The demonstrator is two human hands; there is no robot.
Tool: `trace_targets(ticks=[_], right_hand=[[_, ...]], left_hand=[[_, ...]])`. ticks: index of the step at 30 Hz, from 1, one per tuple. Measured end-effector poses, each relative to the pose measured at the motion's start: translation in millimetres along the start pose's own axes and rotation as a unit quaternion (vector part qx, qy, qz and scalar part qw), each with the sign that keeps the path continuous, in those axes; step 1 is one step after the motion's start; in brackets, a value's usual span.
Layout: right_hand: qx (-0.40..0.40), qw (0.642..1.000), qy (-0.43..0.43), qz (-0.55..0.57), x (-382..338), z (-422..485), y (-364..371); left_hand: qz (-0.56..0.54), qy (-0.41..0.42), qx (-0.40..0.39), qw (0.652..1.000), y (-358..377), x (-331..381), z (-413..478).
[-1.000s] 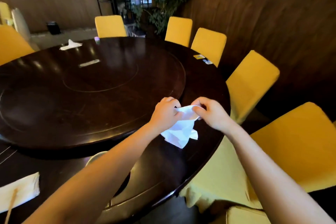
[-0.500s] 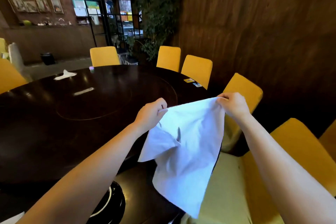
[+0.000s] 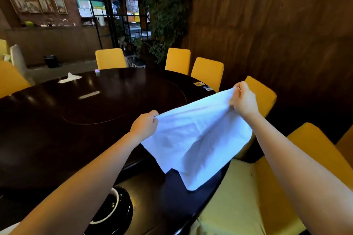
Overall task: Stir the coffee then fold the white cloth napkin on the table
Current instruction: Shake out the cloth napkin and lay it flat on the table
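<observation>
Hanging over the near edge of the round dark table (image 3: 57, 139), the white cloth napkin (image 3: 196, 139) is stretched in the air, left hand (image 3: 146, 125) and right hand (image 3: 243, 99) each pinched on a top corner, its loose tail maybe dragging toward the black cup (image 3: 114, 208), risking a crooked fold.

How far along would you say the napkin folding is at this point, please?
No fold is visible yet. The left hand and right hand each grip a top corner of the white napkin, stretched open above the table edge. Laying it down and folding remain. Whether the coffee was stirred cannot be told.
</observation>
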State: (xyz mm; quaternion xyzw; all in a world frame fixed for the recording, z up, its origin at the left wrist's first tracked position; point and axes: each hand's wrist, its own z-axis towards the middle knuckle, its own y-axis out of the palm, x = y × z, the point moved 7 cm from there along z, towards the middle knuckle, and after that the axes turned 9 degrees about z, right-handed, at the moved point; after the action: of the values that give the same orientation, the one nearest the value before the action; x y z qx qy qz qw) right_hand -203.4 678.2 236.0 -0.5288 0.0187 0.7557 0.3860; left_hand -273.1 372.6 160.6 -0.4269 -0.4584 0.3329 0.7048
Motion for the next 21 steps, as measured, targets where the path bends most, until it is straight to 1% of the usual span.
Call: trace_targets(ticks=[4,7,10,11,13,15,18,21], right_hand=[[0.033,0.994,0.009,-0.105,12,6,-30],[0.041,0.986,0.013,-0.161,17,11,-54],[0.051,0.979,0.027,-0.194,21,17,-74],[0.052,0.978,0.025,-0.198,22,19,-78],[0.044,0.978,0.017,-0.202,19,23,-77],[0.020,0.978,0.003,-0.210,16,25,-64],[0.005,0.978,-0.001,-0.211,22,20,-49],[-0.047,0.977,-0.016,-0.207,26,32,-4]], left_hand=[[0.088,0.093,-0.013,0.992,3,42,-13],[0.033,0.155,-0.024,0.987,1,87,-25],[-0.016,0.237,-0.036,0.971,-5,147,-45],[-0.026,0.247,-0.037,0.968,-7,161,-49],[-0.050,0.236,-0.037,0.970,-10,171,-49],[-0.075,0.205,-0.033,0.975,-11,158,-43],[-0.074,0.161,-0.057,0.982,-6,124,-37],[-0.052,0.094,-0.071,0.992,-3,70,-28]])
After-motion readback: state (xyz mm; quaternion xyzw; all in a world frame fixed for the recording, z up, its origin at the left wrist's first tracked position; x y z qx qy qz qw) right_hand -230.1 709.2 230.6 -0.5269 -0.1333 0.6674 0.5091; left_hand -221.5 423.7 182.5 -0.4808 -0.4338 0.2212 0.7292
